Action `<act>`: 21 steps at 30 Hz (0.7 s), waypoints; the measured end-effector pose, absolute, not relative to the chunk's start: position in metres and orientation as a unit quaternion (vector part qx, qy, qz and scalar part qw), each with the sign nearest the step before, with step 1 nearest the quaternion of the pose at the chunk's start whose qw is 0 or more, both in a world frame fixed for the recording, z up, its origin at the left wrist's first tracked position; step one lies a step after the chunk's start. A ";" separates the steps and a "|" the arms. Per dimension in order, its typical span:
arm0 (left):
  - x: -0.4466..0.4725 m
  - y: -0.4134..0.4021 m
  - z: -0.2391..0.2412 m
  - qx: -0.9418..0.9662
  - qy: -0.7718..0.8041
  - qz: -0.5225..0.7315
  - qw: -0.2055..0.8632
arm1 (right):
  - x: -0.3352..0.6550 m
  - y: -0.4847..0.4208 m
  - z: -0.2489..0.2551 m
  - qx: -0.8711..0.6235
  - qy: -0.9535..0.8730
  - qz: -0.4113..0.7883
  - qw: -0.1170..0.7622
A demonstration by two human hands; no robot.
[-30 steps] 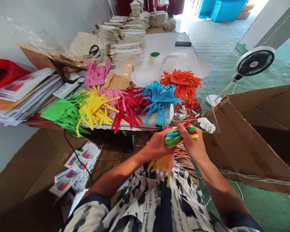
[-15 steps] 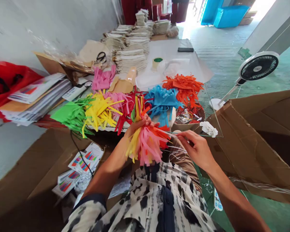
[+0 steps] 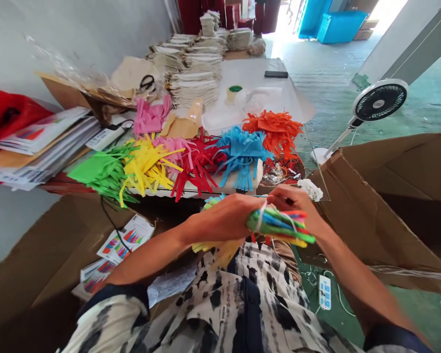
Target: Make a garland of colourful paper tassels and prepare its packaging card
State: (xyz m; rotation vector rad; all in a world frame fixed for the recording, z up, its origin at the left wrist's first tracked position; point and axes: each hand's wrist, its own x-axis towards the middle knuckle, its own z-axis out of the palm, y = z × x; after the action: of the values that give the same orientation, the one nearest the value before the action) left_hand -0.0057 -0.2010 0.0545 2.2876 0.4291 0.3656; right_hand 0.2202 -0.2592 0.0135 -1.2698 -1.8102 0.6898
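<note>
Fingers [image 3: 238, 215] of the left hand [image 3: 226, 220] clamp around a multicoloured paper-strip bundle [image 3: 279, 224], held above the lap, near the worktop [image 3: 242, 68]. The right hand [image 3: 297, 203] pinches a thin white tie [image 3: 260, 219] wrapping it.

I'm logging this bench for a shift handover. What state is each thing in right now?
Left hand: closed around the multicolour paper bundle.
Right hand: at the bundle's tied end, fingers pinched; what they pinch is unclear.
Multicolour paper bundle: held level, a white tie around it.
Fringed paper piles: loose, sorted by colour on the table.
Fan: upright on the floor; running or not, cannot tell.
Cardboard box: open.
Scissors: lying, untouched.
</note>
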 end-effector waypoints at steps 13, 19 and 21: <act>0.018 -0.205 0.025 0.947 0.185 0.139 0.223 | 0.231 -0.276 0.031 -0.535 -0.722 0.231 0.373; 0.008 -0.182 0.024 0.896 0.321 0.221 0.214 | 0.192 -0.289 -0.013 -0.477 -0.764 0.274 0.337; 0.011 -0.182 0.013 0.921 0.327 0.164 0.131 | 0.182 -0.298 -0.002 -0.469 -0.780 0.262 0.321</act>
State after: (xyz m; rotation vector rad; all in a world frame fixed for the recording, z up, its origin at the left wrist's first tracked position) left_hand 0.0107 -0.1819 0.0127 2.6752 0.9500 0.4766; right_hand 0.1819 -0.2977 -0.0023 -1.2307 -2.0485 0.6890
